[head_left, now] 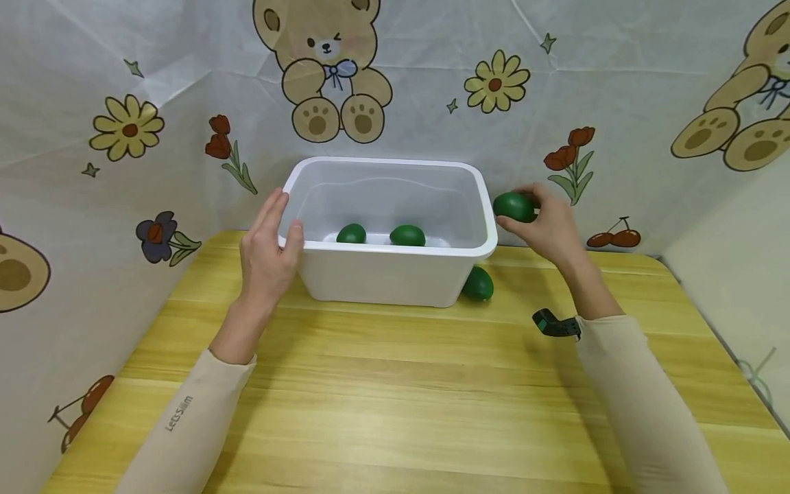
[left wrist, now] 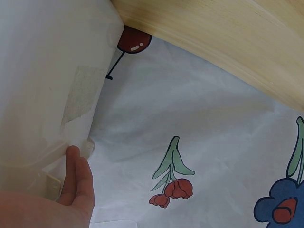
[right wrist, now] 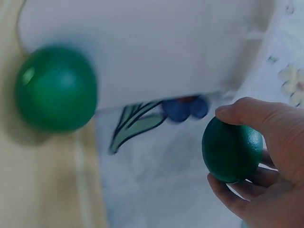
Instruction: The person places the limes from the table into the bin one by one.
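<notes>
A white plastic bin (head_left: 376, 278) stands on the table with two green egg-shaped fruits inside, one left (head_left: 351, 234) and one right (head_left: 407, 236). My left hand (head_left: 268, 257) rests against its left end, fingers straight along the outside and thumb by the front rim; the left wrist view shows the fingertips (left wrist: 72, 152) under the rim. Beyond the right end, my right hand (head_left: 549, 223) holds another green egg-shaped fruit (right wrist: 232, 149) between thumb and fingers, at about rim height. A further green fruit (head_left: 478, 284) lies on the table by the bin's lower right corner.
The wooden table (head_left: 395, 391) extends in front of the bin. Behind it hangs a white cloth (head_left: 426, 41) printed with bears, flowers and cherries. A black wrist strap (head_left: 555, 324) sits at the right cuff.
</notes>
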The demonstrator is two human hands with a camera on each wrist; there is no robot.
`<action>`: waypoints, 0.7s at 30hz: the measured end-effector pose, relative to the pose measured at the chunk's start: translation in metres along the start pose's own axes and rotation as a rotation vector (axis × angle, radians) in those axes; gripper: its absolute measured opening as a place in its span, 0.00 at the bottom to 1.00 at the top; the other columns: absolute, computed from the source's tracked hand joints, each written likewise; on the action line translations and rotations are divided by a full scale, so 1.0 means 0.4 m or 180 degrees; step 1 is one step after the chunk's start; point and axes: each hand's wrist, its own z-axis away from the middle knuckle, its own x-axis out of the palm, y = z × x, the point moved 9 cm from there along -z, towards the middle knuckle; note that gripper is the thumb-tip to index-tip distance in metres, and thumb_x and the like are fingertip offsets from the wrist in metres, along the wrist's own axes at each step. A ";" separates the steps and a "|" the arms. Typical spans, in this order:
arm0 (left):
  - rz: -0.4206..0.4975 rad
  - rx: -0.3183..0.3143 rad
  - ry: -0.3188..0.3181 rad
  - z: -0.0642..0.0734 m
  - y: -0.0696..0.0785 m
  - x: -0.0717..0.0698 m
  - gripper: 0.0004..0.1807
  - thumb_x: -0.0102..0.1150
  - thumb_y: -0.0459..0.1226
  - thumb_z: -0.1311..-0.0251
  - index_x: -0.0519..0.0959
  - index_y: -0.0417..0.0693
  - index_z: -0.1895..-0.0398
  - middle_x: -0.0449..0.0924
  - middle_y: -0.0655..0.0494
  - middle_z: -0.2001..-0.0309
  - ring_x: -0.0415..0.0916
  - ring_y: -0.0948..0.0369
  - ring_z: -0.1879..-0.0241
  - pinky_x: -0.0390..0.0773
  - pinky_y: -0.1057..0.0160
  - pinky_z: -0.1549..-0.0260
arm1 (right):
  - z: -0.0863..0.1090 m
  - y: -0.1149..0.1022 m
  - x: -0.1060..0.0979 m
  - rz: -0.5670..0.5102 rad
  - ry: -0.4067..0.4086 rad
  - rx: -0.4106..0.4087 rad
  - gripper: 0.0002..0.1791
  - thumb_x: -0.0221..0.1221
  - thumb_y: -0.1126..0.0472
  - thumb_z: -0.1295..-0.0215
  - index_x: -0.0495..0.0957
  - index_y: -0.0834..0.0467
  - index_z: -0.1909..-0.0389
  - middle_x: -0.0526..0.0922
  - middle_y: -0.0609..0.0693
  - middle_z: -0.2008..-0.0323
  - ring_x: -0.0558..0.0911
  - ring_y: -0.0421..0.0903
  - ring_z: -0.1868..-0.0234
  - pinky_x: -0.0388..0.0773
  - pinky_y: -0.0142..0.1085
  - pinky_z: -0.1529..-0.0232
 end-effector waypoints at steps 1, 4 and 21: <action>0.0005 0.0005 0.0008 0.000 0.000 0.000 0.32 0.50 0.47 0.30 0.75 0.37 0.28 0.73 0.43 0.26 0.74 0.45 0.28 0.72 0.43 0.30 | 0.000 -0.015 -0.009 0.0010 0.0060 -0.0030 0.35 0.71 0.52 0.34 0.72 0.63 0.31 0.79 0.65 0.38 0.79 0.63 0.41 0.80 0.61 0.41; 0.0012 0.0020 0.0029 -0.001 -0.001 -0.001 0.32 0.51 0.46 0.30 0.75 0.37 0.28 0.74 0.43 0.26 0.74 0.45 0.29 0.72 0.43 0.30 | 0.002 -0.059 -0.033 0.0028 0.0213 -0.0123 0.34 0.71 0.52 0.34 0.74 0.60 0.31 0.81 0.63 0.38 0.80 0.61 0.41 0.81 0.60 0.41; 0.0007 0.0017 0.0025 -0.001 -0.001 0.000 0.33 0.51 0.47 0.30 0.75 0.37 0.28 0.74 0.43 0.26 0.74 0.45 0.29 0.73 0.43 0.30 | 0.042 -0.264 -0.023 -0.0103 0.0080 -0.0636 0.33 0.73 0.53 0.36 0.76 0.54 0.32 0.83 0.56 0.39 0.82 0.53 0.42 0.83 0.53 0.41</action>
